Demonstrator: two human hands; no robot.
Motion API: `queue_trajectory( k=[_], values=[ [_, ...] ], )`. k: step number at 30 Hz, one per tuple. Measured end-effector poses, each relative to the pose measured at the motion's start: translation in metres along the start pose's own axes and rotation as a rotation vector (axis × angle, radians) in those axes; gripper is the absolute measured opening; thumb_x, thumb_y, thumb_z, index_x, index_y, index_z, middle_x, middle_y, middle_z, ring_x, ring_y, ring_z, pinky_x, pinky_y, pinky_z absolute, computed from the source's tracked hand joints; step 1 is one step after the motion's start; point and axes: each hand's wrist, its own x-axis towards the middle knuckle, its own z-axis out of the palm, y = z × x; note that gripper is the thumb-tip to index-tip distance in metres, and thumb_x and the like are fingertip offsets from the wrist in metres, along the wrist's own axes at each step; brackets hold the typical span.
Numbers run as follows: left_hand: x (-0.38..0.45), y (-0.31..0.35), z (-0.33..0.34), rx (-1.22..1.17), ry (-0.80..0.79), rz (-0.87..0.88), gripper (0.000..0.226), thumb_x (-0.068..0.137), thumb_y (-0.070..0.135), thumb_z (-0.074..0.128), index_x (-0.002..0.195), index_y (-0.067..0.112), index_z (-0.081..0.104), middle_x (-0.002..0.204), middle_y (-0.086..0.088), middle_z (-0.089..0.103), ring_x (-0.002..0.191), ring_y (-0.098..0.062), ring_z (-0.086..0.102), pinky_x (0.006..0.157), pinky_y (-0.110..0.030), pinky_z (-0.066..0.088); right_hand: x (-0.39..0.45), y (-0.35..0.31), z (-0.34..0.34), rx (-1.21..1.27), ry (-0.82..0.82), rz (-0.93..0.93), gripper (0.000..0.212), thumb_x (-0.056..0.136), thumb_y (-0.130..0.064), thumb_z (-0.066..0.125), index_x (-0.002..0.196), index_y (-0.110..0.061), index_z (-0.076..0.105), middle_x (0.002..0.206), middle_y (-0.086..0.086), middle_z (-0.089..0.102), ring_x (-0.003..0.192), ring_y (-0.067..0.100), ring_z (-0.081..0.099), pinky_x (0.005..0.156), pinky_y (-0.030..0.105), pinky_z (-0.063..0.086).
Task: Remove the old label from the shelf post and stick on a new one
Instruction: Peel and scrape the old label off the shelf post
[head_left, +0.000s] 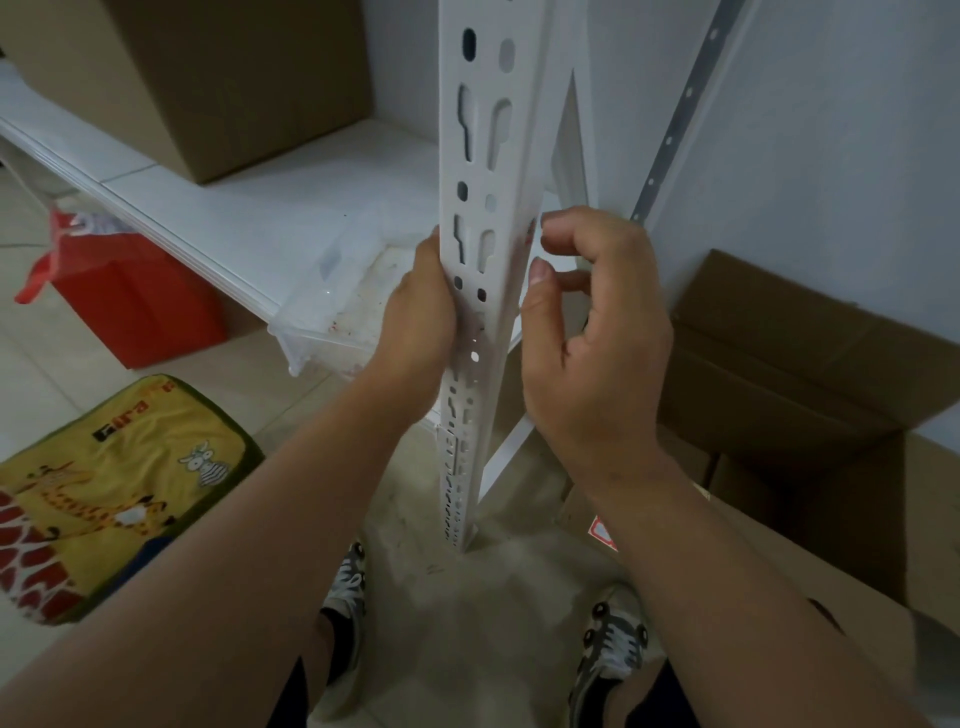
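The white perforated shelf post (488, 156) stands upright in the middle, running from the top edge down to the floor. My left hand (418, 317) grips it from the left at mid height, fingers wrapped behind it. My right hand (592, 332) is on the post's right side with its fingers curled. Its index fingertip and thumb are at a small red-and-white label (531, 230) on the post's right face. Only a sliver of the label shows past the post's edge.
A clear plastic bin (332, 306) sits on the white shelf (218, 208), with a cardboard box (234, 78) behind it. An open cardboard box (810, 395) lies right of the post. A red bag (130, 296) and a yellow giraffe mat (114, 478) are on the floor at left. My shoes (348, 577) are below.
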Motion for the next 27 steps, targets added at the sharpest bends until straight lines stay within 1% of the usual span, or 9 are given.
queue_trajectory(
  k=[3, 6, 8, 12, 16, 19, 21, 24, 27],
  values=[
    [-0.001, 0.000, 0.003, -0.046, 0.023, -0.004, 0.050, 0.103, 0.036, 0.030, 0.067, 0.026, 0.064, 0.065, 0.004, 0.070, 0.079, -0.019, 0.069, 0.089, -0.044, 0.056, -0.003, -0.003, 0.007, -0.068, 0.010, -0.038, 0.021, 0.088, 0.004, 0.063, 0.109, 0.007, 0.061, 0.112, 0.020, 0.063, 0.107, 0.018, 0.053, 0.087, 0.024, 0.051],
    [-0.003, 0.000, 0.005, -0.057, 0.068, -0.009, 0.050, 0.103, 0.033, 0.029, 0.063, 0.025, 0.058, 0.050, 0.010, 0.061, 0.061, -0.010, 0.060, 0.070, -0.036, 0.051, -0.007, -0.004, 0.013, -0.103, 0.034, -0.047, 0.027, 0.087, 0.002, 0.066, 0.113, 0.008, 0.061, 0.116, 0.023, 0.062, 0.112, 0.020, 0.051, 0.089, 0.027, 0.052],
    [-0.003, 0.000, 0.006, -0.063, 0.092, -0.022, 0.049, 0.103, 0.032, 0.030, 0.063, 0.026, 0.058, 0.046, 0.013, 0.059, 0.055, -0.006, 0.057, 0.065, -0.031, 0.046, -0.008, -0.004, 0.015, -0.116, 0.046, -0.060, 0.028, 0.087, 0.000, 0.066, 0.114, 0.009, 0.061, 0.118, 0.024, 0.061, 0.113, 0.020, 0.050, 0.091, 0.025, 0.050],
    [-0.005, 0.001, 0.006, -0.057, 0.083, 0.005, 0.050, 0.104, 0.030, 0.028, 0.064, 0.026, 0.056, 0.045, 0.014, 0.059, 0.043, 0.003, 0.055, 0.058, -0.026, 0.043, -0.009, -0.004, 0.018, -0.159, 0.075, -0.079, 0.028, 0.086, 0.000, 0.068, 0.111, 0.009, 0.061, 0.119, 0.025, 0.060, 0.113, 0.020, 0.049, 0.094, 0.018, 0.044],
    [-0.003, 0.000, 0.004, -0.068, 0.077, -0.006, 0.053, 0.103, 0.030, 0.029, 0.060, 0.027, 0.059, 0.050, 0.011, 0.063, 0.057, -0.007, 0.060, 0.063, -0.030, 0.049, -0.012, 0.000, 0.021, -0.168, 0.084, -0.074, 0.025, 0.087, -0.001, 0.069, 0.108, 0.000, 0.056, 0.116, 0.022, 0.062, 0.110, 0.019, 0.051, 0.095, 0.014, 0.039],
    [-0.004, 0.001, 0.004, -0.067, 0.080, -0.012, 0.052, 0.103, 0.030, 0.028, 0.061, 0.027, 0.058, 0.050, 0.011, 0.062, 0.053, -0.004, 0.060, 0.059, -0.027, 0.048, -0.013, 0.001, 0.020, -0.190, 0.095, -0.075, 0.018, 0.085, 0.002, 0.070, 0.100, 0.004, 0.061, 0.112, 0.022, 0.064, 0.107, 0.018, 0.050, 0.095, 0.010, 0.036],
    [-0.005, 0.001, 0.005, -0.074, 0.079, -0.014, 0.053, 0.104, 0.030, 0.028, 0.061, 0.026, 0.058, 0.049, 0.012, 0.063, 0.046, 0.001, 0.059, 0.057, -0.026, 0.046, -0.013, 0.000, 0.019, -0.193, 0.090, -0.072, 0.013, 0.086, 0.001, 0.069, 0.096, 0.006, 0.063, 0.111, 0.022, 0.064, 0.107, 0.018, 0.052, 0.092, 0.014, 0.040],
    [-0.006, 0.001, 0.006, -0.080, 0.088, -0.015, 0.055, 0.104, 0.030, 0.028, 0.058, 0.026, 0.058, 0.050, 0.011, 0.063, 0.045, 0.002, 0.058, 0.057, -0.025, 0.047, -0.013, -0.001, 0.019, -0.188, 0.071, -0.068, 0.010, 0.087, 0.000, 0.069, 0.093, 0.005, 0.064, 0.113, 0.020, 0.064, 0.105, 0.017, 0.053, 0.083, 0.021, 0.051],
    [-0.006, 0.001, 0.007, -0.099, 0.108, -0.021, 0.055, 0.103, 0.029, 0.028, 0.056, 0.026, 0.056, 0.048, 0.010, 0.060, 0.044, 0.000, 0.056, 0.056, -0.025, 0.047, -0.012, -0.002, 0.017, -0.184, 0.041, -0.067, 0.008, 0.089, -0.002, 0.067, 0.093, 0.004, 0.063, 0.114, 0.018, 0.063, 0.101, 0.015, 0.055, 0.075, 0.020, 0.052]
  ],
)
